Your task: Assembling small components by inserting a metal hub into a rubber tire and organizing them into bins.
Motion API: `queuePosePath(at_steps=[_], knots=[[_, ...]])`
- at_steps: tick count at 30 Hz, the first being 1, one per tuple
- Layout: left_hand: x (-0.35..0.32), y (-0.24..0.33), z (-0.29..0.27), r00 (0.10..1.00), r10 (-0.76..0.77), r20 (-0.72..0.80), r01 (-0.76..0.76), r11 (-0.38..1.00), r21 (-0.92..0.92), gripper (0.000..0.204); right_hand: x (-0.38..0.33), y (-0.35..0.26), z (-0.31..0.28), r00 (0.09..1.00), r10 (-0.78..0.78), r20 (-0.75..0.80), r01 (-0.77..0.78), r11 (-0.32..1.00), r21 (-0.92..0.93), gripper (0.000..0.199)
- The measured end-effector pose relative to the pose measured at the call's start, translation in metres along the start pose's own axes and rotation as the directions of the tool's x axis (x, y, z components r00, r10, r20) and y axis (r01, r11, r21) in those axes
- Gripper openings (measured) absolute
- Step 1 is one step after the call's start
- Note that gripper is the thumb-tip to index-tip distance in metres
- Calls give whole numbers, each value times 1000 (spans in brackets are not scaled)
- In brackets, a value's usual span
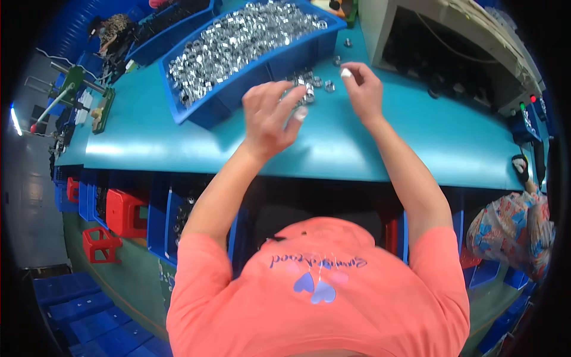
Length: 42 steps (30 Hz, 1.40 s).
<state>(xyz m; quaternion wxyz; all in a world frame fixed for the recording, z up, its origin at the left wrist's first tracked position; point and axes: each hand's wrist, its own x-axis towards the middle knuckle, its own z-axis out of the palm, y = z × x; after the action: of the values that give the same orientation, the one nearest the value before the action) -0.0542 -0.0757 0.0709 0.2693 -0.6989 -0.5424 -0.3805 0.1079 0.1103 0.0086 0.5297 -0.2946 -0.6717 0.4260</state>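
My left hand hovers above the teal tabletop in front of a blue bin, its thumb and fingers apart and nothing visible between them. White wrapping covers the thumb tip. A small pile of shiny metal rings lies just beyond its fingertips, partly hidden by them. To the right, my right hand is raised with thumb and forefinger curled close together in a pinch. Whatever it might hold is too small to make out; its thumb tip is white too. A few loose metal rings lie between the hands.
The large blue bin at the back is heaped with metal rings. A beige box-shaped machine with a dark opening stands at right. A green hand press sits at far left. Red stools stand below; other people are at both sides.
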Motion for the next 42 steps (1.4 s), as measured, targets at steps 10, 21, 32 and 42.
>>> queuePosePath(at_steps=[10,21,32,42], knots=[[72,-283,-1,811,-573,119,505,788,351,51,228,-27,156,772,-241,588,504,795,-336,55],[98,-317,93,409,-896,175,757,440,482,59,284,18,277,838,294,460,119,724,-679,66],[114,-305,80,570,-810,136,820,573,-21,33,252,-17,284,874,331,355,-87,826,-556,42],[123,-282,76,498,-867,-19,805,471,-361,22,205,-45,289,943,333,-1,-330,935,-129,32]])
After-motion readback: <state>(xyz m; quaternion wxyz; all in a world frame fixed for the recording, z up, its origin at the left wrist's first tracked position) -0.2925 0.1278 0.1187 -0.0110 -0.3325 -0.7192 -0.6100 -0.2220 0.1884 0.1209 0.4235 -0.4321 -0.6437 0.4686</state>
